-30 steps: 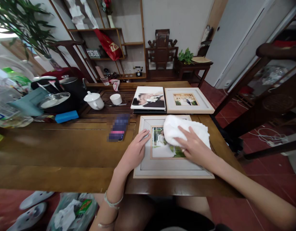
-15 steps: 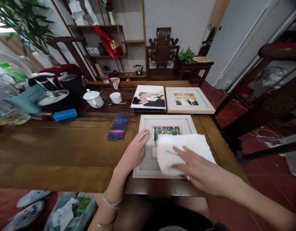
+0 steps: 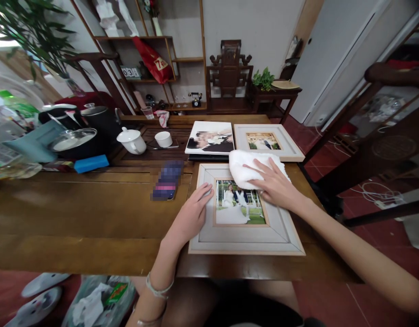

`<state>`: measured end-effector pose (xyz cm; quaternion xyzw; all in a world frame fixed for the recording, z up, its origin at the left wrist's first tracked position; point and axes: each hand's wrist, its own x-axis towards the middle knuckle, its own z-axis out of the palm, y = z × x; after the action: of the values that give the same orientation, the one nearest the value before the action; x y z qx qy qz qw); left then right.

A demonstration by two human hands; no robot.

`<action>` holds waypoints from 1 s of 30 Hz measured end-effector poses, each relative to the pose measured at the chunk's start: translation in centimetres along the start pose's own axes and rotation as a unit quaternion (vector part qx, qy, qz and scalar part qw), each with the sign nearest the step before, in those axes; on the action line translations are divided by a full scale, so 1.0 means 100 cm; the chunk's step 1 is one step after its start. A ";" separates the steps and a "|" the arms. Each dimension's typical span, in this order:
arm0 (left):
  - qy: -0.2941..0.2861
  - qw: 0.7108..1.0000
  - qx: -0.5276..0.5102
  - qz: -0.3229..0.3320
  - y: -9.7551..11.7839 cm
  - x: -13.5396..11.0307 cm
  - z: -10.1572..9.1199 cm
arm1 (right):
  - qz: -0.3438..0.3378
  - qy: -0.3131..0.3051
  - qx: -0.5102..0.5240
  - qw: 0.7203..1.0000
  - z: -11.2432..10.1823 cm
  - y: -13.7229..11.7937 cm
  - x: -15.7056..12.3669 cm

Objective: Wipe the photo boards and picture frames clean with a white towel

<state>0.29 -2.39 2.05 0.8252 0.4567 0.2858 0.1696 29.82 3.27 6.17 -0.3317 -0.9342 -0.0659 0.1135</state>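
Note:
A light wooden picture frame [image 3: 277, 234] with a wedding photo lies flat at the near edge of the wooden table [image 3: 76, 209]. My left hand [image 3: 191, 213] rests flat on the frame's left border, fingers stretched out, holding it still. My right hand [image 3: 276, 184] presses a folded white cloth [image 3: 245, 165] down on the frame's top right corner, fingers spread over it. The cloth covers the frame's upper border.
Behind lie a second frame [image 3: 291, 147] and a photo album [image 3: 211, 136]. A phone [image 3: 167, 179], a white teapot [image 3: 132, 141], a cup [image 3: 163, 138], pots [image 3: 93, 120] and a blue sponge [image 3: 90, 163] sit to the left. Chairs and shelving stand around.
My right hand has swept the cloth from the frame's upper part down to its near edge, then back up to the top right corner. The left hand has stayed put.

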 end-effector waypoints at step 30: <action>-0.005 1.000 0.023 -0.015 0.001 0.000 0.001 | 0.023 -0.089 0.023 0.996 -0.019 -0.049 -0.025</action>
<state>0.39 -2.43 2.03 0.8235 0.4742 0.2686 0.1575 28.92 -2.34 7.15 -0.3552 -0.9339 -0.0121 0.0391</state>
